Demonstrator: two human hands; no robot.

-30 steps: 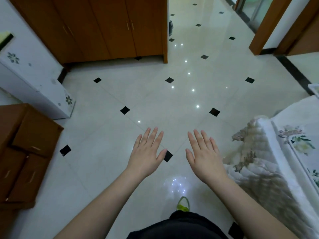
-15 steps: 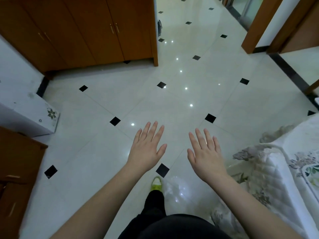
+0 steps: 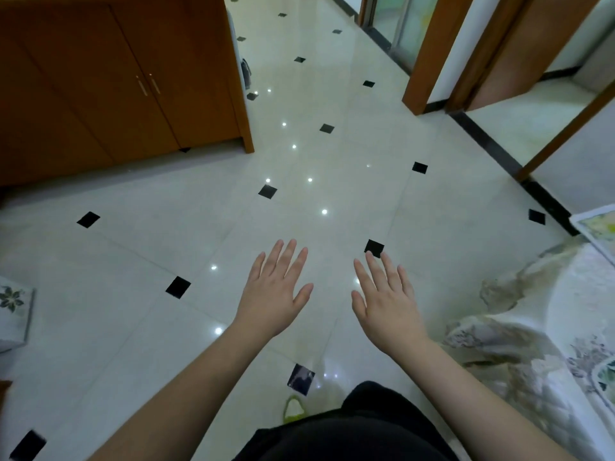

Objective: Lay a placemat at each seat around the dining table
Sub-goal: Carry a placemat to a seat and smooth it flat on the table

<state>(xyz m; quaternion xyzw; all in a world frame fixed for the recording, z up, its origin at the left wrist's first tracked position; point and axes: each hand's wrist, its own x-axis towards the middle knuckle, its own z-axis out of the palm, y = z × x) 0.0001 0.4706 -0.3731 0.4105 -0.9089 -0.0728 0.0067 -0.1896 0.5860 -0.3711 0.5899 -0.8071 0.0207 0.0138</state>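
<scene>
My left hand (image 3: 274, 291) and my right hand (image 3: 387, 299) are stretched out in front of me over the tiled floor, palms down, fingers straight and spread, holding nothing. At the right edge stands the dining table under a white floral tablecloth (image 3: 532, 344) that hangs in folds. A flat floral placemat (image 3: 597, 231) shows at the far right edge on the table, and part of another (image 3: 607, 374) lower down. Both hands are left of the table and touch nothing.
A brown wooden cabinet (image 3: 133, 81) fills the upper left. Wooden door frames (image 3: 436, 51) stand at the upper right, with a hallway between. A white floral box (image 3: 13, 311) sits at the left edge. My dark trousers and a green shoe (image 3: 293, 409) show below.
The view has swung right and forward: the cabinet and white box slid left, the brown furniture at the left dropped out of sight, the door frames came closer. Both hands stay open and spread.
</scene>
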